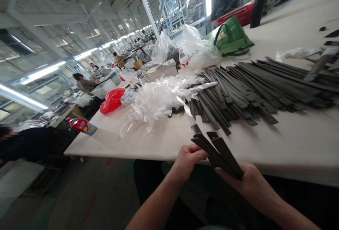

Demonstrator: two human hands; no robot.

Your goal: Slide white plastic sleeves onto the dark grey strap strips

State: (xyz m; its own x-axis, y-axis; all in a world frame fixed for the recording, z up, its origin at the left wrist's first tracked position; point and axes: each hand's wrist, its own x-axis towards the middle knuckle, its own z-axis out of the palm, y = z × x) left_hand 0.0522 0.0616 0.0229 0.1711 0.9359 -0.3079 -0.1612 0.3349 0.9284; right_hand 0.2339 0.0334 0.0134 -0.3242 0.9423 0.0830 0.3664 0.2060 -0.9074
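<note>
My right hand (pixel 245 182) grips a small bundle of dark flat strips (pixel 218 152) at their lower end, just below the near edge of the pale table (pixel 278 145). My left hand (pixel 188 158) is closed in a pinch on the upper left side of the same bundle. A thin clear plastic sleeve (pixel 189 113) stretches up from the bundle's top towards the table. A large spread of several more dark strips (pixel 259 85) lies on the table beyond, next to a heap of clear plastic sleeves (pixel 156 99).
Red plastic bag (pixel 111 100), small box (pixel 162 70), clear bags (pixel 196 48) and a green tote bag (pixel 231 37) sit at the table's far side. A red packet (pixel 82 125) lies past the table's left corner. Other people work at distant benches on the left.
</note>
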